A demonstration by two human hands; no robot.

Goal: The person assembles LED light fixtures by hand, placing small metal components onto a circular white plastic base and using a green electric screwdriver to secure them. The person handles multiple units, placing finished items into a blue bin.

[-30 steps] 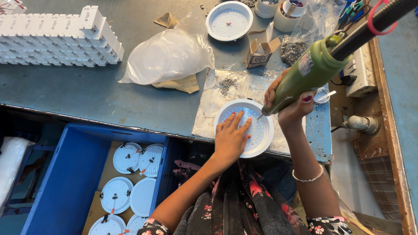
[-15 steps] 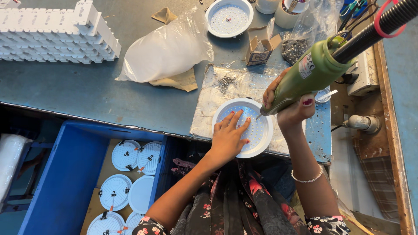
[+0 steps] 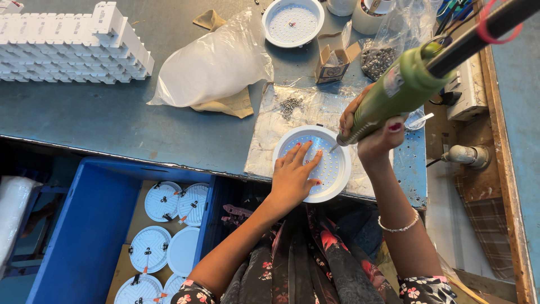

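White and round, the lamp disc (image 3: 320, 163) sits at the lower centre of the frame, at the near edge of the blue-grey bench (image 3: 112, 124), on a sheet of crinkled foil (image 3: 270, 129). My left hand (image 3: 295, 174) lies flat on it, fingers spread, pinning it down; a second ago that hand sat a little lower and left, so it has slid further onto the disc. My right hand (image 3: 374, 132) is clamped around the green powered screwdriver (image 3: 399, 93), whose tip has stayed at the disc's right rim, so I judge a fastening is under way. The disc's face shows a grid of small dots inside a raised rim. Lower left, a blue crate (image 3: 84, 225) holds more discs. Further up: loose screws (image 3: 289, 104), a small carton (image 3: 332, 59), a plastic bag (image 3: 214, 62), another disc (image 3: 292, 21), stacked white parts (image 3: 67, 28).
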